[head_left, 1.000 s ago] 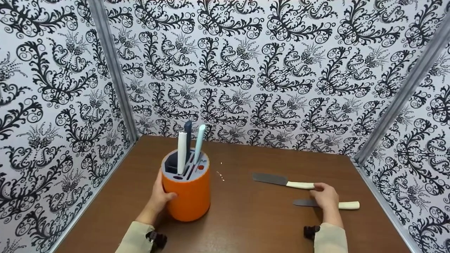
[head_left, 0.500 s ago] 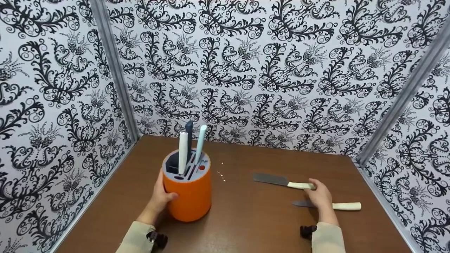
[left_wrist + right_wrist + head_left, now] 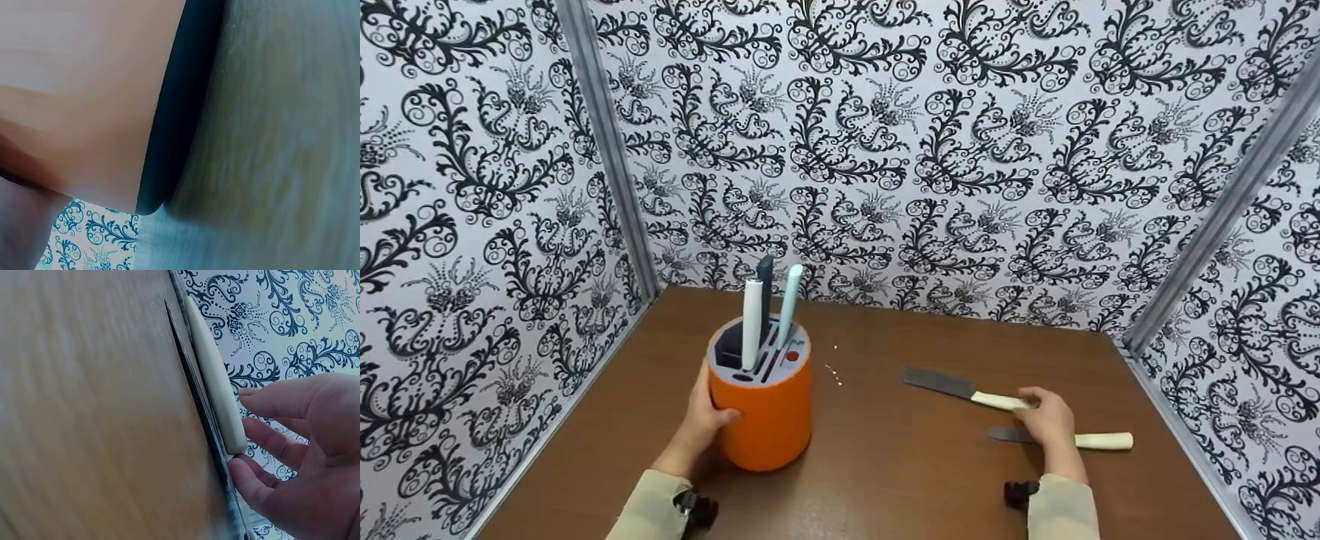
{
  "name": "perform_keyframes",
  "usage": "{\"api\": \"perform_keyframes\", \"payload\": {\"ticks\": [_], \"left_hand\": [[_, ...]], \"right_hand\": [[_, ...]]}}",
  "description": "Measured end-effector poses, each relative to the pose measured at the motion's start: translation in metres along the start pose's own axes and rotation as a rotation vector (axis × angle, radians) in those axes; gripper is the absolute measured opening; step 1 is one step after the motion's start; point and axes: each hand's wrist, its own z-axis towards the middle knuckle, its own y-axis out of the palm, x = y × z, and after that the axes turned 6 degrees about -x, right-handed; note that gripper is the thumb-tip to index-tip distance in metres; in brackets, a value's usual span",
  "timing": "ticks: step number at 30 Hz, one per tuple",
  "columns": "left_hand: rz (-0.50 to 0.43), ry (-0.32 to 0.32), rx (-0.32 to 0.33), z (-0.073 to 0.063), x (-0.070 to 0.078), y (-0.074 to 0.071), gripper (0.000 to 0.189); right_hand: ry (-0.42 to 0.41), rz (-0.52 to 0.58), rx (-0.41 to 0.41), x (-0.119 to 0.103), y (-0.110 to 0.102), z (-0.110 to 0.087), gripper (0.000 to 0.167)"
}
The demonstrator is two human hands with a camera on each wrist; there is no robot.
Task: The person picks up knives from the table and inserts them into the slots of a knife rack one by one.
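My left hand (image 3: 701, 420) grips the side of an orange round knife block (image 3: 765, 427), thumb across its front. Three handles stand up from its grey top: a white one (image 3: 751, 322), a dark blue one (image 3: 766, 289) and a pale blue one (image 3: 790, 304). On the right, my right hand (image 3: 1050, 420) is at the handle end of a broad-bladed knife (image 3: 941, 382) lying flat. In the right wrist view its fingers are loosely bent beside the cream handle (image 3: 216, 379). Under my right wrist lies a smaller pointed knife (image 3: 1102, 441), its middle hidden.
Both knives lie on a brown wooden table (image 3: 885, 465). Patterned black-and-white walls (image 3: 870, 150) close in the back and both sides, with grey strips in the corners. Small light specks (image 3: 834, 371) show on the table right of the block.
My right hand moved slightly left, then back right, at the handle. The broad knife has turned a little, its handle end now nearer me. The left hand and block stay put.
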Motion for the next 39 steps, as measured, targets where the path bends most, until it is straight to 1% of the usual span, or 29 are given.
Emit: {"api": "perform_keyframes", "payload": {"ticks": [7,12,17,19,25,29,32,36,37,39], "left_hand": [[-0.014,0.020,-0.016,0.002,0.000,0.001,0.114],[-0.031,0.037,-0.018,0.003,0.000,0.002,0.117],[-0.039,0.053,-0.026,0.004,0.000,0.003,0.118],[-0.047,0.041,-0.028,0.004,0.001,0.004,0.117],[-0.062,-0.029,-0.036,0.003,0.005,0.005,0.113],[-0.063,-0.034,-0.039,0.002,0.005,0.004,0.114],[-0.058,-0.033,-0.027,0.001,0.003,0.004,0.117],[-0.056,-0.029,-0.019,0.000,0.002,0.003,0.120],[-0.057,-0.026,-0.019,0.000,0.002,0.003,0.120],[-0.060,-0.022,-0.018,0.000,0.003,0.002,0.119]], "right_hand": [[0.029,-0.011,-0.001,0.001,0.003,0.001,0.048],[0.047,-0.018,0.004,0.002,0.004,0.000,0.047],[0.037,-0.018,-0.025,0.000,0.003,-0.001,0.044],[0.029,-0.023,-0.048,-0.001,0.002,-0.001,0.043],[0.021,-0.075,-0.110,-0.007,-0.002,-0.002,0.042],[0.010,-0.070,-0.123,-0.009,-0.005,-0.002,0.036],[-0.014,-0.063,-0.116,-0.009,-0.010,-0.003,0.032],[-0.067,-0.046,-0.096,-0.012,-0.025,-0.007,0.031],[-0.080,-0.031,-0.088,-0.013,-0.029,-0.008,0.030],[-0.104,0.046,-0.062,-0.015,-0.037,-0.012,0.030]]}}
